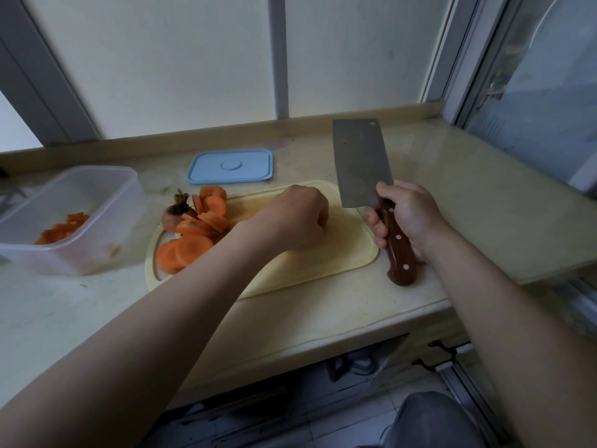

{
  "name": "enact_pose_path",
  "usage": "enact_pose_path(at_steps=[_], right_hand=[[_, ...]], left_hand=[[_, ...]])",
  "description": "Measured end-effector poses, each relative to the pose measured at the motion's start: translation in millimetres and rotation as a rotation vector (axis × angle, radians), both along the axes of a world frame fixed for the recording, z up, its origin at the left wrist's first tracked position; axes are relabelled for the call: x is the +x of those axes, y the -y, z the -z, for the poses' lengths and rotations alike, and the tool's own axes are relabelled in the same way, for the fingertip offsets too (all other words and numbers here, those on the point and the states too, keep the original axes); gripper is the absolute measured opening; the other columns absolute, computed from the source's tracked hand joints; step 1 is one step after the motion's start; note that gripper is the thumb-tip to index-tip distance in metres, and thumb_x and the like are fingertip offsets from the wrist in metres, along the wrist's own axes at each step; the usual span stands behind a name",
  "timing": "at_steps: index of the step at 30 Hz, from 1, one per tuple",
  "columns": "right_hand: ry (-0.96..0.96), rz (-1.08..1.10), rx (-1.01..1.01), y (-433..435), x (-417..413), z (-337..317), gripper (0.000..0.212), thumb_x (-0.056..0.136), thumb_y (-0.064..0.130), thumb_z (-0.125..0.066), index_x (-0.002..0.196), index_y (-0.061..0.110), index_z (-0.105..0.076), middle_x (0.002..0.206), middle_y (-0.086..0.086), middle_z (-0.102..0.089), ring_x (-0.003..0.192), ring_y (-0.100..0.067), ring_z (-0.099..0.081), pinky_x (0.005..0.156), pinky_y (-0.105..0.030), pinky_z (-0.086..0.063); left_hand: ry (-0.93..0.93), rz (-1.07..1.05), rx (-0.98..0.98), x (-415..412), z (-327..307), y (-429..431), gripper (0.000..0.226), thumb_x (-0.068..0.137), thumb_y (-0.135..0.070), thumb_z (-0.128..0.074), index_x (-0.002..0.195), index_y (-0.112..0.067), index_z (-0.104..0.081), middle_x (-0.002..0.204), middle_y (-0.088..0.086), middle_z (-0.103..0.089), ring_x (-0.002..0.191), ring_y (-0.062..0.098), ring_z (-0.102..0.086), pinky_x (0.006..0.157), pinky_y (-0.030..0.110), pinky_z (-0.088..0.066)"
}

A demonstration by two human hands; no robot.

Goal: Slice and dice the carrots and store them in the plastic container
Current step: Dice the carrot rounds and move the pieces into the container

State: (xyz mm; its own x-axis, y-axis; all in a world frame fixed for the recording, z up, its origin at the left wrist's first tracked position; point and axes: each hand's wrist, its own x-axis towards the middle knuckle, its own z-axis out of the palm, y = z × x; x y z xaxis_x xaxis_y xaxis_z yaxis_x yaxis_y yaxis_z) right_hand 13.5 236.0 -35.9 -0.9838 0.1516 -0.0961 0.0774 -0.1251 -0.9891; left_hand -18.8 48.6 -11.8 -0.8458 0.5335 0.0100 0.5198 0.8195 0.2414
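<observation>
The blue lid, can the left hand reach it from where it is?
Probably yes. The blue lid lies flat just beyond the cutting board, and the left hand is on that board close by. Nothing stands between them; the cleaver is off to the right.

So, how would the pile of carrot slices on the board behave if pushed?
The carrot slices lie loosely overlapped, so they'd probably scatter rather than move together. Lying mostly flat, they seem unlikely to roll, and look stiff.
</observation>
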Motion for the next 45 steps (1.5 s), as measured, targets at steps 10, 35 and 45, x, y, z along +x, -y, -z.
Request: enact_pose_path(at_steps=[10,35,45], right_hand=[[0.004,0.000,-0.005,-1,-1,0,0.021,0.108,0.018,-0.045,0.091,0.008,-0.053,0.059,-0.014,-0.052,0.037,-0.019,-0.042,0.037,-0.025,-0.039],[-0.007,0.002,-0.012,-2,-1,1,0.023,0.107,0.017,-0.045,0.087,0.008,-0.052,0.059,-0.014,-0.052,0.037,-0.020,-0.042,0.036,-0.025,-0.039],[-0.003,-0.002,-0.003,-1,-1,1,0.023,0.107,0.017,-0.045,0.087,0.008,-0.052,0.059,-0.015,-0.052,0.037,-0.021,-0.042,0.038,-0.025,-0.039]], left_hand=[[0.034,-0.234,0.149,7,8,23,0.058,0.087,-0.050,-0.068,0.132,-0.017,-0.055,0.118,0.002,-0.061,0.105,0.021,-0.056,0.092,0.037,-0.050],[0.064,-0.087,0.162,-3,5,40,0.055,0.089,-0.021,-0.069,0.141,-0.023,-0.053,0.116,-0.004,-0.063,0.100,0.013,-0.060,0.092,0.030,-0.052],[0.001,-0.098,0.239,-1,13,35,0.046,0.087,-0.011,-0.065,0.133,-0.017,-0.062,0.122,0.002,-0.067,0.106,0.015,-0.062,0.098,0.029,-0.050]])
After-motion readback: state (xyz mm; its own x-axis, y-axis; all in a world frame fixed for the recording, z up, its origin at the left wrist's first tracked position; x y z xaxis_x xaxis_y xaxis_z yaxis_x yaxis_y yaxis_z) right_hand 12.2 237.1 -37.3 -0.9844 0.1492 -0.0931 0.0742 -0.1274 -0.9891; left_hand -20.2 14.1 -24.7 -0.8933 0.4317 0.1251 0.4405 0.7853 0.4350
